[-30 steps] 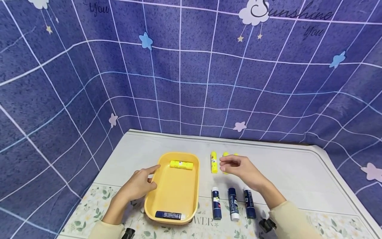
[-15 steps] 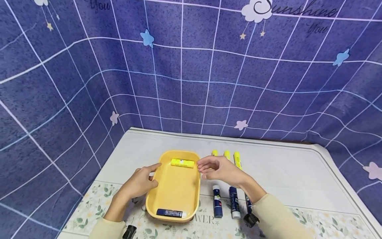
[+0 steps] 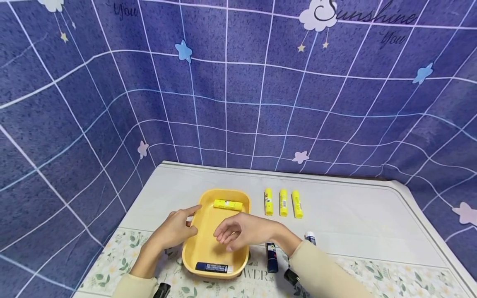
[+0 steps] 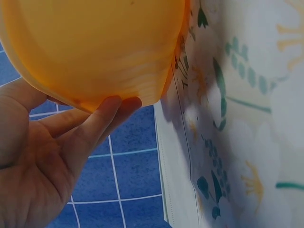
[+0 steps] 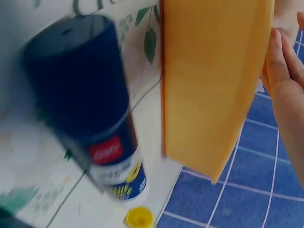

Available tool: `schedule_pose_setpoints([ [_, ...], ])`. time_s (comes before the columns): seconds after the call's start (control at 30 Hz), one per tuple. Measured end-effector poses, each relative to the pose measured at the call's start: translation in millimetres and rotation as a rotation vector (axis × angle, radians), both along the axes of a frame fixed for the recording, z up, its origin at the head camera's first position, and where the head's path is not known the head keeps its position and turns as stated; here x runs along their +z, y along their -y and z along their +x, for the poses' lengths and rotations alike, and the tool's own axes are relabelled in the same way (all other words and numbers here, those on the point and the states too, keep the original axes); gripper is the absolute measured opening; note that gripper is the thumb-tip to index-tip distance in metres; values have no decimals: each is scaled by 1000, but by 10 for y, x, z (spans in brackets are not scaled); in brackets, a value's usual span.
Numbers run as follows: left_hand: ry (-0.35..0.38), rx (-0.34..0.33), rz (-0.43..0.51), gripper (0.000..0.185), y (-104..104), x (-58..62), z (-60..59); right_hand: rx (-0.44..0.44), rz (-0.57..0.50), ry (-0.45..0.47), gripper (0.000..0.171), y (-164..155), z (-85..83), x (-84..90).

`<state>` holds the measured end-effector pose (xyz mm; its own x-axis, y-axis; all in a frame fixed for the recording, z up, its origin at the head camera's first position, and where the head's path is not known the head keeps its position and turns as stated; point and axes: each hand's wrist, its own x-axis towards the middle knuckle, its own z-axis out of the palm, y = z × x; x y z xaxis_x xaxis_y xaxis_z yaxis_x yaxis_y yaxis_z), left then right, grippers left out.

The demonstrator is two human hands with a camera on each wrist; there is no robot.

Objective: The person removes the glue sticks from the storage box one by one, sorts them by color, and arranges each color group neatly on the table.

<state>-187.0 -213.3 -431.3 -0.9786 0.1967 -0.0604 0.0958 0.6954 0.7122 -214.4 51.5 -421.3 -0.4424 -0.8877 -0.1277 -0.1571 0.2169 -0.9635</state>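
Right hand (image 3: pixel 235 232) now over tray (image 3: pixel 208 260), off yellow sticks (image 3: pixel 283 203).

In the head view, two of the blue glue sticks are mostly hidden behind the right forearm (image 3: pixel 320 269); only a white cap (image 3: pixel 310 237) is seen. The blue glue stick (image 5: pixel 90 118) is blurred in the right wrist view. The yellow tray (image 4: pixel 95 47) is cut off by the left wrist view's edge. Label print is too small to be read.
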Motion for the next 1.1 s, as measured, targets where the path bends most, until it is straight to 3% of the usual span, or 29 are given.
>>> schedule_pose_setpoints([
  [0.2,-7,-3,-5,75,9,-3,-12,64,69,3,43,177,32,-43],
  [0.53,1,-20,14,75,18,4,-12,62,200,-57,37,391,79,-116],
  [0.77,8,-30,22,74,13,-4,-23,152,320,-64,29,463,68,-163],
  [1.1,30,-28,42,74,14,16,-10,150,348,-156,26,527,112,-209],
])
